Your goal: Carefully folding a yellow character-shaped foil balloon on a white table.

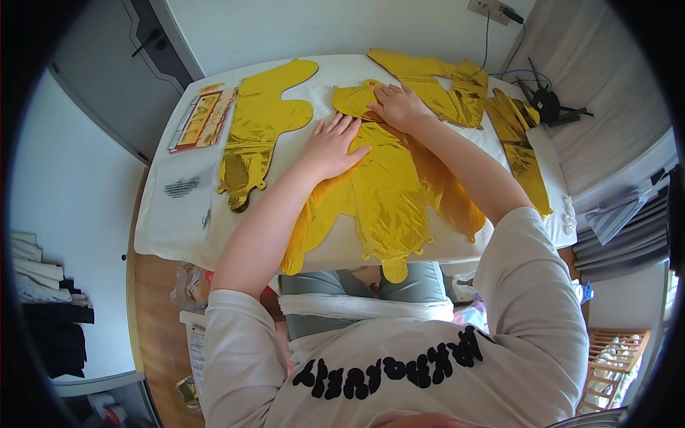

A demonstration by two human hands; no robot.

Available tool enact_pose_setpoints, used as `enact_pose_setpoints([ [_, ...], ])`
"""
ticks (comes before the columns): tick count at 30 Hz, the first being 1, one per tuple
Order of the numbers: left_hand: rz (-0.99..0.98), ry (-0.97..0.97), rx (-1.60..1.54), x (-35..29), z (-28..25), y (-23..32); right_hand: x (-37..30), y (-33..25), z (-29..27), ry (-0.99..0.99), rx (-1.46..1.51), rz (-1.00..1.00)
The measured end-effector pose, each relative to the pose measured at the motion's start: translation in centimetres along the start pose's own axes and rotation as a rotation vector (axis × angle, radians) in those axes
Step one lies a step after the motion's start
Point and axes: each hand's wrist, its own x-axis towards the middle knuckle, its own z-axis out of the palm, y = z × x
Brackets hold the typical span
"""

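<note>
A flat, uninflated gold foil balloon [389, 189] lies across the middle of the white-covered table, its tabbed lower end reaching over the near edge. My left hand [332, 148] rests on its upper left part with the fingers stretched out. Further up and to the right, my right hand [401, 107] is spread flat on the balloon's rounded far end, near a small red dot. Darker orange-gold foil shows along the balloon's sides. Another flat gold foil balloon [264, 107] lies at the left, and a third foil balloon [421, 75] at the far right.
More gold foil [524, 157] lies along the table's right edge. A black router [548, 103] with antennas and cables stands at the back right. On the left are a colourful printed packet [203, 118] and a clear plastic bag [178, 203]. A wall borders the far side.
</note>
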Motion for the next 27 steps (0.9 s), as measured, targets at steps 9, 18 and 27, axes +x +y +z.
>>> enact_pose_setpoints([
  [9, -0.004, 0.013, 0.011, -0.1, 0.2, -0.2, -0.3, -0.2, -0.8, -0.086, 0.120, 0.076],
  [18, 0.038, 0.007, 0.014, 0.7, -0.1, 0.9, 0.1, 4.5, 2.0, 0.062, 0.617, 0.211],
  [27, -0.022, -0.042, 0.049, -0.4, -0.3, -0.2, -7.5, 4.7, -6.0, -0.040, 0.612, 0.457],
])
